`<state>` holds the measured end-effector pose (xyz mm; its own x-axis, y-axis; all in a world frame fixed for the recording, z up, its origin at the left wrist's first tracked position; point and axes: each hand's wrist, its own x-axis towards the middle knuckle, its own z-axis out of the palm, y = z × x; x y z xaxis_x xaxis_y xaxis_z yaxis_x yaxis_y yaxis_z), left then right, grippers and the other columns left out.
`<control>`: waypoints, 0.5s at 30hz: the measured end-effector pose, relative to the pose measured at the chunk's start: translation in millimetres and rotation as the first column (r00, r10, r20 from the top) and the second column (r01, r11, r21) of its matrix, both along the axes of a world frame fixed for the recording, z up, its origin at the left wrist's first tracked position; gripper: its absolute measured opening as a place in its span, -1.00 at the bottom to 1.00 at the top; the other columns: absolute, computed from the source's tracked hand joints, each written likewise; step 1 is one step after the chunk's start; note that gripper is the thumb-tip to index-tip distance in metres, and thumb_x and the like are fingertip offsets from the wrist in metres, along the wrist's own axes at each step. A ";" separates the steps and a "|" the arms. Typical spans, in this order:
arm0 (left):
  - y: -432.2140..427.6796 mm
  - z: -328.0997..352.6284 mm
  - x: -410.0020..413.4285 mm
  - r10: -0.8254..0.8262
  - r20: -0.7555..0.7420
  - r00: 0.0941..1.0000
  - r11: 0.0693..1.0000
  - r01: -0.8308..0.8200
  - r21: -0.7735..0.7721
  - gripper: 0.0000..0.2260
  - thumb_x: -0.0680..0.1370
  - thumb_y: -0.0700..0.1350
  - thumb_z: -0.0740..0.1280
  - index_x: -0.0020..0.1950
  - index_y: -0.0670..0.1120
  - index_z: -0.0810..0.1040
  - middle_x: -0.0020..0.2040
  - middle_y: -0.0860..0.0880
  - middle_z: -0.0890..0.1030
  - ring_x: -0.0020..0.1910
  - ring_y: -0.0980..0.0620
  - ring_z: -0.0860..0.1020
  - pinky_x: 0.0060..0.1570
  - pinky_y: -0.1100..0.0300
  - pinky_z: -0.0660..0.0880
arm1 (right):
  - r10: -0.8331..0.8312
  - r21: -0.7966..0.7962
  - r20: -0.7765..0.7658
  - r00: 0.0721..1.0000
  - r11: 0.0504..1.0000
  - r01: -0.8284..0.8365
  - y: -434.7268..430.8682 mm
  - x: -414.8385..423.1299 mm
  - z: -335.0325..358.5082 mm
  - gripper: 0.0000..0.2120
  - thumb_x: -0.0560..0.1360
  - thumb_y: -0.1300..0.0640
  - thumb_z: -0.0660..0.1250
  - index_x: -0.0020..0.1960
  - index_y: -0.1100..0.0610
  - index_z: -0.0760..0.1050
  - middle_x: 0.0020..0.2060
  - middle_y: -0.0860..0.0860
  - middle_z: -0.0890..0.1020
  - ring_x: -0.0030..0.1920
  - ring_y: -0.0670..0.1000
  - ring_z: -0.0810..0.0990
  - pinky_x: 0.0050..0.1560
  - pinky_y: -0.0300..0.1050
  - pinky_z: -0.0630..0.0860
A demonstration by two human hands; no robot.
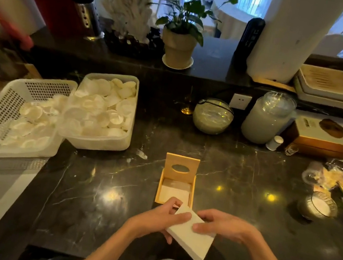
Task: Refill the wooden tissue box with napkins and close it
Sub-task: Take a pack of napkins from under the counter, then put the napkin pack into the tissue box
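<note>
The wooden tissue box [160, 186] stands on the dark marble counter, just beyond my hands. Its lid [181, 167], with an oval slot, is raised upright at the far end. A few white napkins lie flat inside the box [175, 191]. I hold a thick stack of white napkins [191, 237] just in front of the box, tilted. My left hand [158, 219] grips the stack's left side, thumb on top. My right hand [223, 225] grips its right edge.
Two white plastic bins of round white pieces sit at left [98, 139], [2, 109]. A glass bowl [212, 117] and a tall jar [266, 119] stand behind. A small glass dish [317, 206] and wrapped packets [342, 184] lie at right.
</note>
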<state>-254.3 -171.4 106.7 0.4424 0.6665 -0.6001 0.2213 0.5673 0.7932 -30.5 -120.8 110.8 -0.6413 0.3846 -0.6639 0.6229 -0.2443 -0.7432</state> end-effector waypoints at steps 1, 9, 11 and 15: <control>2.4 2.6 -5.9 0.015 -0.002 1.000 1.000 -0.015 0.012 -0.69 0.58 0.20 0.27 0.25 0.11 0.35 0.20 -0.11 0.56 0.13 -0.08 0.63 -0.13 0.12 0.63 | -0.037 0.000 -0.004 0.999 0.999 0.037 0.5 -3.5 1.9 -0.63 0.54 -0.07 0.35 0.30 0.01 0.46 0.20 0.03 0.61 0.19 -0.04 0.60 0.30 -0.02 0.50; 44.7 -41.9 -49.2 0.470 -0.177 0.865 0.873 -0.426 0.238 -0.66 0.64 -0.07 0.23 0.42 -0.02 0.31 0.30 -0.09 0.48 0.19 0.01 0.53 0.05 0.15 0.55 | -0.874 -0.734 -0.312 0.372 0.470 0.491 -10.7 -21.8 -30.7 -0.35 0.38 0.29 0.43 0.43 0.16 0.34 0.32 0.26 0.53 0.33 0.30 0.50 0.18 0.20 0.54; 50.6 -57.9 -51.9 0.394 -0.185 0.900 0.917 -0.371 0.146 -0.52 0.64 -0.09 0.23 0.55 0.01 0.18 0.48 -0.09 0.33 0.42 -0.08 0.38 0.35 -0.05 0.43 | -0.938 -0.794 -0.280 0.205 0.347 0.499 -6.9 -36.0 -40.0 -0.37 0.41 0.27 0.37 0.46 0.11 0.33 0.32 0.26 0.53 0.34 0.32 0.48 0.21 0.23 0.52; 49.9 -82.0 -45.7 0.318 -0.174 0.932 0.946 -0.301 0.119 -0.48 0.62 -0.20 0.22 0.53 0.12 0.20 0.50 -0.04 0.33 0.46 -0.07 0.34 0.42 -0.14 0.37 | -0.970 -0.759 -0.233 0.074 0.229 0.610 -1.1 -64.7 -51.9 -0.55 0.54 0.17 0.16 0.43 0.10 0.35 0.23 0.21 0.60 0.29 0.26 0.51 0.09 0.15 0.59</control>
